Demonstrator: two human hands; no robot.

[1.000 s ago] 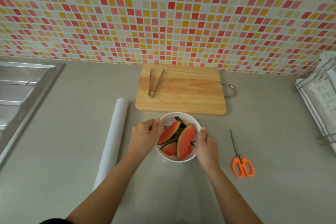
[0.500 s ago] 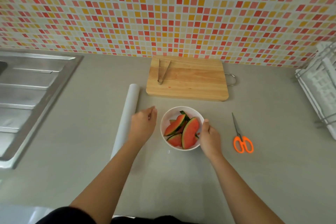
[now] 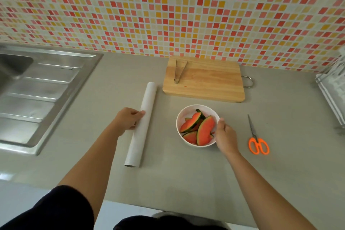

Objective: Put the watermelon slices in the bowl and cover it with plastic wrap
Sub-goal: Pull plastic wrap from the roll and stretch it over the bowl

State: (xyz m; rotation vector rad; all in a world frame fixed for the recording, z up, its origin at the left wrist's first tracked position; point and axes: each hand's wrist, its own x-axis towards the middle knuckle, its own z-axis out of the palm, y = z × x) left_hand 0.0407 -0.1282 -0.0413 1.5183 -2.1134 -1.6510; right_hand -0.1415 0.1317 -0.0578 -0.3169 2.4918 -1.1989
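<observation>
A white bowl stands on the grey counter in front of the cutting board, holding several red watermelon slices with green rind. My right hand grips the bowl's right rim, thumb on the edge and fingers round the outside. A white roll of plastic wrap lies lengthwise to the left of the bowl. My left hand is at the roll's left side near its middle, its thumb and fingertips closing on it.
A wooden cutting board with metal tongs on it lies behind the bowl. Orange-handled scissors lie to the right. A steel sink fills the left side, and a white dish rack stands at the right edge.
My left hand has let go of the bowl and moved left onto the plastic wrap roll. My right hand has stayed on the bowl's right rim. The camera has pulled back.
</observation>
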